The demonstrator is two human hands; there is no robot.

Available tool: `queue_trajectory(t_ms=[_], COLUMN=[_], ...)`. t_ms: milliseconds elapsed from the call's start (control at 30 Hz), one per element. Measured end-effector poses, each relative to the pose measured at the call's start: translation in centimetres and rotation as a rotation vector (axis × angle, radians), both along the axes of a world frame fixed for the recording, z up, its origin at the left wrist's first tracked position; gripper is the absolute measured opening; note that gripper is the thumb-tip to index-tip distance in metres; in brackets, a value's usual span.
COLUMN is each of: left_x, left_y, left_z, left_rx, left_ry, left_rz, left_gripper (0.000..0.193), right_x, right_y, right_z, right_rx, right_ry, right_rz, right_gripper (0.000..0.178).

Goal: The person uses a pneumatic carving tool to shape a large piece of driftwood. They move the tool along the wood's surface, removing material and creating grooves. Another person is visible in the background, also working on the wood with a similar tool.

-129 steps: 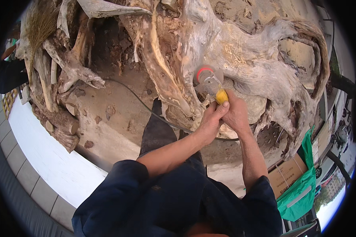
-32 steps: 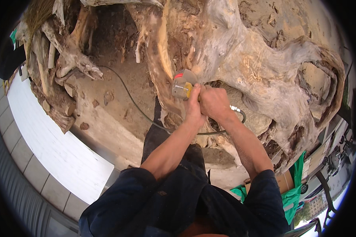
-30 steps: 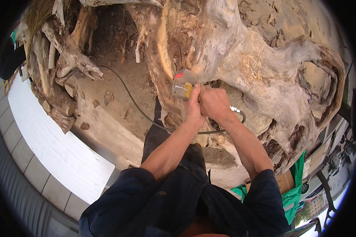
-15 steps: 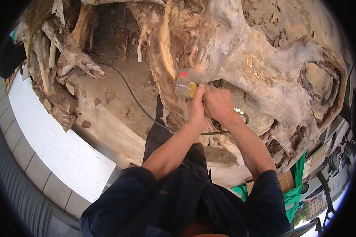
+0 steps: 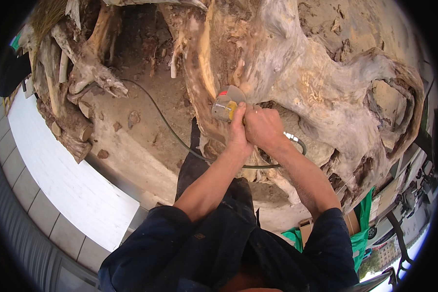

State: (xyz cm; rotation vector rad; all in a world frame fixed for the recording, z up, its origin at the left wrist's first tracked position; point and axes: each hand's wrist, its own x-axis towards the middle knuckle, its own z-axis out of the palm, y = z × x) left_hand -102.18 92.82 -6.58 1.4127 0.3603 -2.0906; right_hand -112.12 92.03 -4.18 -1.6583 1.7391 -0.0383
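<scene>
Both my hands grip an air grinder with a round grey head marked red and yellow. My left hand is closed near its head, thumb along the top. Against it, my right hand wraps the body, which the fingers mostly hide. The head is at the surface of a large, gnarled tree root; whether it touches the wood I cannot tell. A metal coupling behind my right hand joins the tool to a dark air hose.
The hose loops left across a dusty tan surface. Branching root pieces stand at the far left, with a white board and paving tiles below them. Green sheeting and a cardboard box are at the lower right.
My hands and the grinder have shifted slightly left over the root. The head seems turned a little, and both hands keep their grip. The view has also moved slightly.
</scene>
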Motion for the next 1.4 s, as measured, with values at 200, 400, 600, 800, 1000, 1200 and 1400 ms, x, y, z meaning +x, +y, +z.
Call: queue_trajectory(t_ms=[200, 400, 600, 800, 1000, 1200, 1400], left_x=[-0.3, -0.5, -0.4, -0.3, -0.4, -0.9, -0.4], left_y=[-0.6, -2.5, -0.7, -1.5, -1.4, 0.6, -1.8], left_z=[-0.3, 0.3, 0.6, -0.8, 0.0, 0.9, 0.4], left_rx=[-0.046, -0.064, -0.047, -0.046, -0.072, -0.05, -0.025], left_ry=[-0.049, -0.045, -0.041, -0.054, -0.024, -0.105, -0.03], left_rz=[-0.027, -0.04, -0.045, 0.003, -0.011, -0.05, -0.03], left_gripper=[0.033, 0.034, 0.033, 0.032, 0.032, 0.032, 0.033], right_x=[-0.2, -0.5, -0.5, -0.5, -0.5, -0.9, -0.8], right_y=[-0.3, -2.0, -0.6, -1.8, -1.0, 1.3, -1.5], right_z=[-0.5, 0.0, -0.4, -0.4, -0.4, -0.2, -0.3], right_rx=[-0.046, 0.022, 0.063, 0.04, 0.006, -0.003, 0.067], right_ry=[0.018, 0.0, 0.018, -0.033, -0.022, 0.006, -0.004], right_rz=[-0.02, -0.013, 0.01, 0.012, -0.023, -0.011, 0.008], right_gripper=[0.017, 0.02, 0.023, 0.025, 0.026, 0.026, 0.024])
